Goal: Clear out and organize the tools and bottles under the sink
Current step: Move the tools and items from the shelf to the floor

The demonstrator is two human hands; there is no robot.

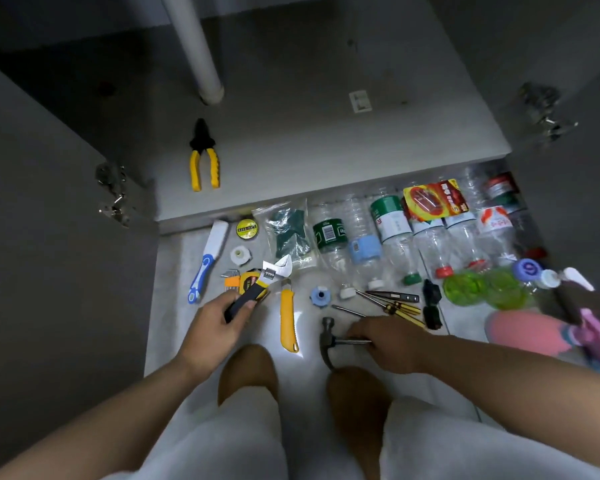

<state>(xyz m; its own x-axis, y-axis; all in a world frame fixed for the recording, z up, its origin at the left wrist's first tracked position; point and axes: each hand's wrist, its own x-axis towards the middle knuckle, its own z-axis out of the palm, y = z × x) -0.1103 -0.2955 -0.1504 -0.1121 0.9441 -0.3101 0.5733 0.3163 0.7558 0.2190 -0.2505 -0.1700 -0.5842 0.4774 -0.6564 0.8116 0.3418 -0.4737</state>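
A: What has the left hand got?
B: The left hand [219,320] grips the wrench [274,270] by its black handle, fingers and thumb wrapped round it. The steel head points to the upper right and overlaps the tape measure [247,278] in the frame.

A: And the right?
B: The right hand [385,341] is curled over the shaft of the hammer [328,341]. The hammer's head lies on the floor [174,306] at lower centre, just left of the knuckles.

A: Between the two?
B: A yellow knife [288,317] lies lengthwise on the floor, apart from both hands.

A: Further out?
B: Just above the right hand, screwdrivers [392,301] lie fanned together. Hex keys [231,278] sit just left of the tape measure.

A: The bottles?
B: A row of clear bottles [395,230] lies across the right of the frame, caps toward the person, along the front edge of the cabinet [326,143]. A green bottle [482,285] lies at the right end of the row, nearer the person.

A: Anything inside?
B: Pliers [204,161] with yellow handles lie on the cabinet's base, left of centre, below the white pipe [194,46].
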